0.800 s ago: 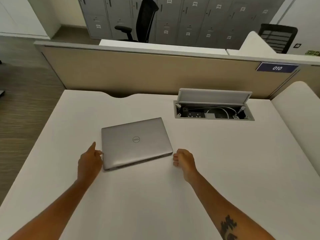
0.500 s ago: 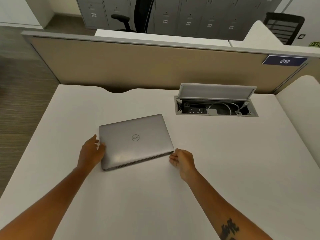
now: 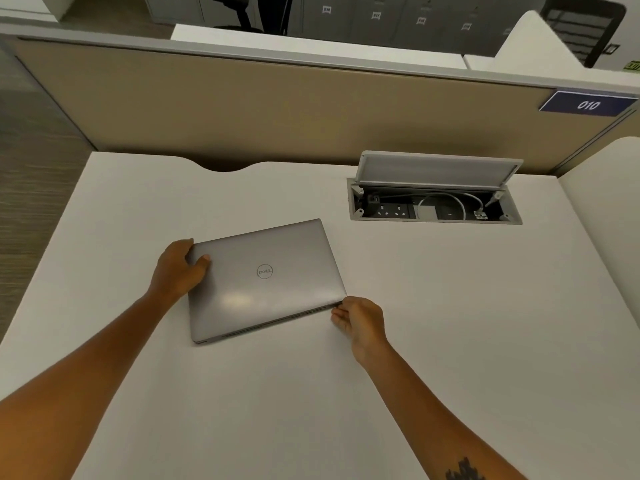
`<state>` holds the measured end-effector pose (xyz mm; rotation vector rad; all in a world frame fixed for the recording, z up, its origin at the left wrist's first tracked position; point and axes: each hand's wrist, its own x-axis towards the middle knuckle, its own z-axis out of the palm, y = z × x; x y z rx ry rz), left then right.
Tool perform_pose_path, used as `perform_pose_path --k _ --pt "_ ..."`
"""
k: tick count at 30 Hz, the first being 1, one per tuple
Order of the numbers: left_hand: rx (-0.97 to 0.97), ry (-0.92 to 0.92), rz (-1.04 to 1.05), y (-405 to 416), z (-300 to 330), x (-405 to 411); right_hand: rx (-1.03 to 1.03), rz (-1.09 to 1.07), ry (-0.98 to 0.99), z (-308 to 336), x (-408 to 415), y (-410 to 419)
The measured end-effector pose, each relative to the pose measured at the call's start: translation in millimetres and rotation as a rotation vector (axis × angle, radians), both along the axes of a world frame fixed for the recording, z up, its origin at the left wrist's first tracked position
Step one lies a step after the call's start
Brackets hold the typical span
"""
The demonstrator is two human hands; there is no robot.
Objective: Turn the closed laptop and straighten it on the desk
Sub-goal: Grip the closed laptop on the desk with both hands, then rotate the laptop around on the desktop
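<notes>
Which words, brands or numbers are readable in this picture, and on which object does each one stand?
"DELL": round logo on the lid of the closed laptop.
"010": blue plate on the desk partition.
Number tags on the grey lockers behind: too blurred to read.
Green sign at the right edge: cut off, unreadable.

A silver Dell laptop (image 3: pixel 266 278) lies closed and flat on the white surface (image 3: pixel 433 323), lid logo up, skewed so its near edge slants up toward the right.
</notes>
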<state>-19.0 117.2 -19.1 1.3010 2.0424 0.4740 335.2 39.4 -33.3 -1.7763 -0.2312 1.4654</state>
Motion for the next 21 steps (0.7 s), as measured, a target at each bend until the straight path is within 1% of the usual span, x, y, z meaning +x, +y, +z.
perform_pose_path --k 6,9,17,21 --pt "0.026 0.035 -0.03 6.8 -3.6 -0.8 -0.022 -0.096 -0.033 -2.7 -10.5 5.4" --pt "0.025 0.034 -0.001 0.9 -3.0 -2.4 -0.013 -0.136 -0.034 -2.1 -12.4 12.0" --pt "0.037 0.092 -0.002 -51.9 -0.5 1.0 0.029 -0.167 -0.024 1.6 -3.2 47.3" --pt "0.028 0.052 0.065 -80.1 1.9 10.6 0.036 -0.131 -0.051 5.4 -0.5 64.2"
